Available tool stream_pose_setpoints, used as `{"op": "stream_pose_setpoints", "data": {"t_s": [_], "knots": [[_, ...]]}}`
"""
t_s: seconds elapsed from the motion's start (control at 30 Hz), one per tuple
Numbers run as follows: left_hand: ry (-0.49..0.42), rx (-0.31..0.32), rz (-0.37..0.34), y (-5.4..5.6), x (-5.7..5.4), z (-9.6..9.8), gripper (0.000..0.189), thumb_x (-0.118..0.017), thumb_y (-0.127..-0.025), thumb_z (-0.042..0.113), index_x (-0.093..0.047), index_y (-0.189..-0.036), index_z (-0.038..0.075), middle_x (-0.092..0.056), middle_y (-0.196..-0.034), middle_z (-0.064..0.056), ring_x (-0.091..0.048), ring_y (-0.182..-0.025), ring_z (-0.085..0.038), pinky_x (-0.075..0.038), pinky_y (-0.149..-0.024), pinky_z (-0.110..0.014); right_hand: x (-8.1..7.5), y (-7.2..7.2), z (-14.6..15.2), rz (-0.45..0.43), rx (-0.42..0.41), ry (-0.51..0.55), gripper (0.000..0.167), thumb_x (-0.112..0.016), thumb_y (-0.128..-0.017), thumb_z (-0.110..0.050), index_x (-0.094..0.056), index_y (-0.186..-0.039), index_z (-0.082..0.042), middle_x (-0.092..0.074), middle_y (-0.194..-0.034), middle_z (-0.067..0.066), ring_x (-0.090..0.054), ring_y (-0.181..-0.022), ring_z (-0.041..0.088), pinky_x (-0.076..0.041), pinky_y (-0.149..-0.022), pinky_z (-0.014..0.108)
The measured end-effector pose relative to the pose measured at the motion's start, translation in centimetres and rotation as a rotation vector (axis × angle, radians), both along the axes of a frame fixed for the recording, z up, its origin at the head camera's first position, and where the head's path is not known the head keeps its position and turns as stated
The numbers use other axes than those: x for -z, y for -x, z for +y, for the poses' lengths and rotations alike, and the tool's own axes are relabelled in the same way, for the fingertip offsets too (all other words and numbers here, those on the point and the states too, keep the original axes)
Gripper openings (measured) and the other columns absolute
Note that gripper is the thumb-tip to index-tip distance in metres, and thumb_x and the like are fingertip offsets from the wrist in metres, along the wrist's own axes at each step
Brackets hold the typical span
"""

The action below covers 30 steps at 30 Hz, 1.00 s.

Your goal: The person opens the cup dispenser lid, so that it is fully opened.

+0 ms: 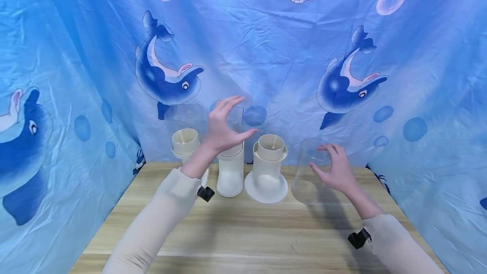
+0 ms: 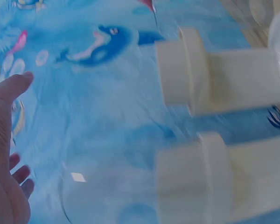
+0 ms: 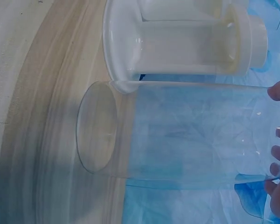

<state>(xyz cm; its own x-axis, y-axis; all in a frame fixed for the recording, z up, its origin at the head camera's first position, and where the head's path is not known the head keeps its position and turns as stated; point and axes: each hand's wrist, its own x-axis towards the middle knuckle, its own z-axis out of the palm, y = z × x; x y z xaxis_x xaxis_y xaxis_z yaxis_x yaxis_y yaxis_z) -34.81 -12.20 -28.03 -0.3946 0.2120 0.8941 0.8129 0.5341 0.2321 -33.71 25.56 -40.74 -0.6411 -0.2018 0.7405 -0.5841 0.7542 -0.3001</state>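
My right hand (image 1: 335,168) is at the top of a tall clear cylinder (image 3: 191,133), thumb and fingers on opposite sides of its rim in the right wrist view. The cylinder's lower rim is down at the wooden tabletop. To its left, a white stand (image 1: 268,170) with a round base and cream inner cup has no clear cylinder on top. Over the middle white stand (image 1: 230,176), my left hand (image 1: 222,126) is raised, fingers extended and thumb spread, apart from the clear cylinder (image 2: 112,186) seated on that stand. My left forearm partly hides the leftmost stand (image 1: 185,143).
The leftmost stand also carries a clear cylinder (image 1: 184,113) on top. All the stands line the back of the wooden table (image 1: 247,240). A blue curtain (image 1: 258,54) printed with dolphins hangs close behind and on both sides.
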Motion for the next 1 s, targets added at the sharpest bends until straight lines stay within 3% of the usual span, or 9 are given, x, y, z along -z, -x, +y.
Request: {"op": "stream_pose_setpoints", "data": {"t_s": [0.07, 0.13, 0.33, 0.5, 0.63, 0.77, 0.87, 1.0], "knots": [[-0.039, -0.054, 0.014, 0.2, 0.5, -1.2, 0.100, -0.099, -0.066, 0.040, -0.058, -0.150, 0.006, -0.062, -0.151, -0.015, -0.056, -0.141, -0.032, -0.045, -0.120, -0.050, -0.3, 0.1, 0.1, -0.007, -0.002, -0.006, 0.050, -0.087, -0.080, -0.017, -0.066, -0.120, 0.004, -0.063, -0.119, 0.023, -0.054, -0.113, 0.044, -0.045, -0.094, 0.060], [-0.065, -0.097, -0.018, 0.3, 1.4, -2.1, 0.111, -0.099, -0.064, 0.042, -0.049, -0.157, 0.007, -0.055, -0.158, -0.014, -0.049, -0.148, -0.032, -0.041, -0.125, -0.051, -0.6, 0.1, 0.3, -0.015, -0.008, -0.010, 0.050, -0.088, -0.079, -0.019, -0.067, -0.119, 0.003, -0.062, -0.118, 0.023, -0.053, -0.113, 0.044, -0.044, -0.093, 0.058], [-0.157, -0.175, -0.191, 0.8, 4.8, -3.5, 0.138, -0.102, -0.059, 0.046, -0.023, -0.170, 0.016, -0.036, -0.172, -0.011, -0.038, -0.157, -0.033, -0.035, -0.128, -0.059, -2.1, 0.5, 0.2, -0.020, -0.021, -0.016, 0.049, -0.088, -0.076, -0.024, -0.068, -0.114, -0.001, -0.061, -0.113, 0.023, -0.052, -0.112, 0.044, -0.040, -0.091, 0.056], [-0.222, -0.206, -0.296, 1.5, 7.9, -3.7, 0.144, -0.102, -0.059, 0.045, -0.016, -0.171, 0.017, -0.030, -0.175, -0.008, -0.040, -0.155, -0.035, -0.037, -0.124, -0.062, -4.4, 1.2, -1.3, -0.028, -0.032, -0.027, 0.049, -0.087, -0.080, -0.027, -0.067, -0.119, -0.004, -0.064, -0.118, 0.019, -0.056, -0.116, 0.043, -0.044, -0.096, 0.062], [-0.240, -0.212, -0.362, 1.8, 9.9, -4.0, 0.145, -0.102, -0.059, 0.046, -0.015, -0.171, 0.015, -0.028, -0.176, -0.009, -0.037, -0.157, -0.035, -0.036, -0.125, -0.062, -6.7, 1.8, -3.5, -0.043, -0.051, -0.036, 0.054, -0.086, -0.083, -0.031, -0.066, -0.126, -0.004, -0.065, -0.126, 0.019, -0.056, -0.123, 0.042, -0.046, -0.101, 0.064], [-0.276, -0.196, -0.478, 1.8, 11.5, -4.0, 0.145, -0.102, -0.061, 0.045, -0.012, -0.172, 0.019, -0.030, -0.175, -0.011, -0.035, -0.158, -0.034, -0.036, -0.126, -0.061, -8.6, 2.2, -6.1, -0.105, -0.078, -0.020, 0.060, -0.083, -0.087, -0.034, -0.063, -0.135, -0.004, -0.063, -0.139, 0.020, -0.053, -0.135, 0.042, -0.044, -0.111, 0.065], [-0.300, -0.168, -0.549, 1.9, 12.2, -3.9, 0.144, -0.102, -0.063, 0.042, -0.011, -0.172, 0.021, -0.031, -0.174, -0.013, -0.035, -0.159, -0.035, -0.037, -0.127, -0.059, -9.9, 2.4, -8.5, -0.206, -0.129, 0.015, 0.067, -0.081, -0.091, -0.035, -0.057, -0.145, -0.004, -0.058, -0.148, 0.020, -0.050, -0.140, 0.042, -0.045, -0.116, 0.063], [-0.302, -0.141, -0.591, 2.0, 12.8, -3.7, 0.141, -0.102, -0.063, 0.040, -0.014, -0.171, 0.018, -0.031, -0.174, -0.016, -0.037, -0.158, -0.037, -0.040, -0.126, -0.054, -11.1, 2.7, -11.7, -0.368, -0.226, 0.087, 0.075, -0.079, -0.095, -0.032, -0.045, -0.157, -0.007, -0.048, -0.160, 0.019, -0.045, -0.147, 0.041, -0.048, -0.118, 0.058]]}}
